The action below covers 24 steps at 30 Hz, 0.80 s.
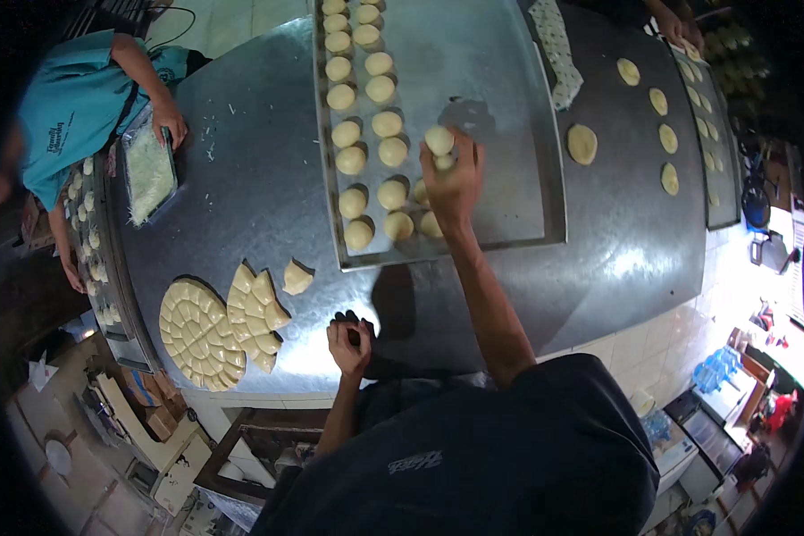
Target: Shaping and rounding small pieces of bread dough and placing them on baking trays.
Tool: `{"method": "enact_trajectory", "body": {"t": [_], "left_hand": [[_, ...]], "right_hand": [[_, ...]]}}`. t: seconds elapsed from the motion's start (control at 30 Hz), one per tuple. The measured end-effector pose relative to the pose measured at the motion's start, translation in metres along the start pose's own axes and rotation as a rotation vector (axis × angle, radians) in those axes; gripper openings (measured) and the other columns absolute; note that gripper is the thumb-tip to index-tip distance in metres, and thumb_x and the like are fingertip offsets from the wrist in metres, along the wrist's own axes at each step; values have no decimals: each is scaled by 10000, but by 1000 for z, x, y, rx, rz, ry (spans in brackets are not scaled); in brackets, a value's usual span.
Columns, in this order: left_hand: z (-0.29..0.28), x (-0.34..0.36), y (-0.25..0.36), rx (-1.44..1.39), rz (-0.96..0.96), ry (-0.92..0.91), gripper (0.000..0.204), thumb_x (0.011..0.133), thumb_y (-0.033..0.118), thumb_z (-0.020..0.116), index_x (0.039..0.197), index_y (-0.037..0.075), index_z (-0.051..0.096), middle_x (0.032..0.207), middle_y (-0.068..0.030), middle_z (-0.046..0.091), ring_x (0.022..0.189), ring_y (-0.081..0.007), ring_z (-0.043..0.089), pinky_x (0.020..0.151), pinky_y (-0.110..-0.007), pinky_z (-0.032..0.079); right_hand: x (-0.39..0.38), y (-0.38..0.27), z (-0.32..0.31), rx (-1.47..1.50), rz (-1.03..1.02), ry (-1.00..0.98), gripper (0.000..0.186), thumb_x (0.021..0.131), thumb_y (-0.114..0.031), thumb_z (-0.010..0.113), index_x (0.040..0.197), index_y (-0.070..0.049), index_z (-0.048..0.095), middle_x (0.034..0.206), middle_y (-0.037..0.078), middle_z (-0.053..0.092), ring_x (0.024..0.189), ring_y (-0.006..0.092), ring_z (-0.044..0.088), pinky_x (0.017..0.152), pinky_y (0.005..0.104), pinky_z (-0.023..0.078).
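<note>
Pale round dough ball pinched in right hand fingers.

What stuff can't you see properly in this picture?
- Left hand: closed around something dark, too small to identify in the head view.
- Dough ball: the right hand hides its underside.
- Tray: its far end is cut off by the top edge.
- Right-side room: blurred by fisheye rim.

Open bare metal on the right half of the baking tray; dough balls crowded along its left side.
</note>
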<state>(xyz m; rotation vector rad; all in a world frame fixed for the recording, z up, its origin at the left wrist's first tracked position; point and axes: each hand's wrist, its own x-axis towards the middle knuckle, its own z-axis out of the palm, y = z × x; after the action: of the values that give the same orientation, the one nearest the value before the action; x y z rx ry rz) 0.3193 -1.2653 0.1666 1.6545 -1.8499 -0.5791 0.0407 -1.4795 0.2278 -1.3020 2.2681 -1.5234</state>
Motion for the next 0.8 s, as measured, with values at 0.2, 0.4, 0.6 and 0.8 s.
{"method": "enact_trajectory", "body": {"t": [0.2,0.4,0.6,0.8], "left_hand": [[7,-6,-3,-5,-62,23,170,780,107,678,722,69,523,755,-125,500,675,-300,487,593,-401,398],[1,-1,0,67,-22,-12,183,733,52,698,747,71,516,750,-110,504,684,-292,497,596,-393,413],[-20,-3,-12,-395,-232,-161,188,760,29,687,856,47,527,767,-95,509,666,-204,517,612,-303,423],[-75,8,-38,-65,-182,246,295,847,78,637,1086,-5,486,965,-136,490,868,-251,505,764,-351,428]], "right_hand": [[20,25,56,-199,70,-65,501,741,-254,754,1156,-73,539,1127,156,505,1001,350,512,818,463,448],[4,38,29,11,229,-214,491,690,-186,785,1066,-31,509,1028,169,502,969,358,497,800,447,438],[-19,15,32,-395,-111,-112,478,705,-199,783,1060,-28,514,1010,178,525,951,357,505,801,450,431],[-154,-101,49,96,-316,-721,353,783,-180,737,1075,-80,568,994,120,545,895,330,561,753,420,475]]}}
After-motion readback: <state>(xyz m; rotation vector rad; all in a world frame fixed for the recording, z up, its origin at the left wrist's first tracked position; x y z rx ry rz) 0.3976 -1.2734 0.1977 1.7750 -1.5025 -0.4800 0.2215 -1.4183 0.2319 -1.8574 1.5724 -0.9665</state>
